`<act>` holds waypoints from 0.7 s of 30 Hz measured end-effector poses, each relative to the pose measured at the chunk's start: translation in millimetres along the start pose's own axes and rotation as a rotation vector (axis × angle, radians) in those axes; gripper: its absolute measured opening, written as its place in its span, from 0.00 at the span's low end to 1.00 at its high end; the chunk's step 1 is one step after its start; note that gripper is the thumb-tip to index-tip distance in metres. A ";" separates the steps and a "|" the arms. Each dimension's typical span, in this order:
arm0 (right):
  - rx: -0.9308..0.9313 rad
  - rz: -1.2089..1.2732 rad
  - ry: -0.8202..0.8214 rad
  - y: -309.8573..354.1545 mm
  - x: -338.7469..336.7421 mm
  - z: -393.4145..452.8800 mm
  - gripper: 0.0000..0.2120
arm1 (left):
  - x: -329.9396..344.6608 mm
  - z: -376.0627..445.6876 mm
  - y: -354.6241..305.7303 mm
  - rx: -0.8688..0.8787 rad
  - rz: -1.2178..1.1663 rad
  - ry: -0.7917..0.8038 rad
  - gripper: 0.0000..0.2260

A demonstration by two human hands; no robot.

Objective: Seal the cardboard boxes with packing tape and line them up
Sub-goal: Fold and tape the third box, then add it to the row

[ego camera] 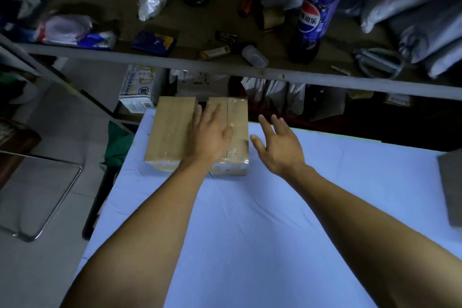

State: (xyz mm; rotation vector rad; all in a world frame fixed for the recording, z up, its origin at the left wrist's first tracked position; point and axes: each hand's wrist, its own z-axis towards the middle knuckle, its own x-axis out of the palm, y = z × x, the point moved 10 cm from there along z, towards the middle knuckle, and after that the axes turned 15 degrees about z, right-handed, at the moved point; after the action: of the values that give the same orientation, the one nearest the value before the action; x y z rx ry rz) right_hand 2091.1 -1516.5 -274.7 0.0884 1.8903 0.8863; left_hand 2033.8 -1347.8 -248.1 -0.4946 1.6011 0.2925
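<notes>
Blue-covered table (250, 220): two taped boxes (170, 130) at eleven o'clock; left hand (212, 132) flat on them, right hand (277, 142) spread, empty. Lining-up step; squaring them probably comes next.

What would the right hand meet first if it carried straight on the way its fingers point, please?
Probably nothing on the table: the right hand points past the taped box, toward the table's far edge. Depth is unclear.

Head-worn wide view, forward and down, close over table (250, 207).
</notes>
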 end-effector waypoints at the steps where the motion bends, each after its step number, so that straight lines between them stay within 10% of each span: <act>1: -0.032 -0.114 -0.002 -1.6 -9.2 -10.1 0.31 | -5.2 -5.1 -14.9 0.102 0.113 0.000 0.29; 21: 0.270 -0.332 -0.250 -178.7 -165.1 -252.8 0.29 | 7.0 -162.6 -302.2 0.682 0.333 0.092 0.29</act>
State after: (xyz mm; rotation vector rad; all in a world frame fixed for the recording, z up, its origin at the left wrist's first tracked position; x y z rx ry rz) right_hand 2022.7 -1852.7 -201.2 0.0442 1.7145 0.3749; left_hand 2035.9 -1688.6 -207.4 0.2886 1.7497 -0.0416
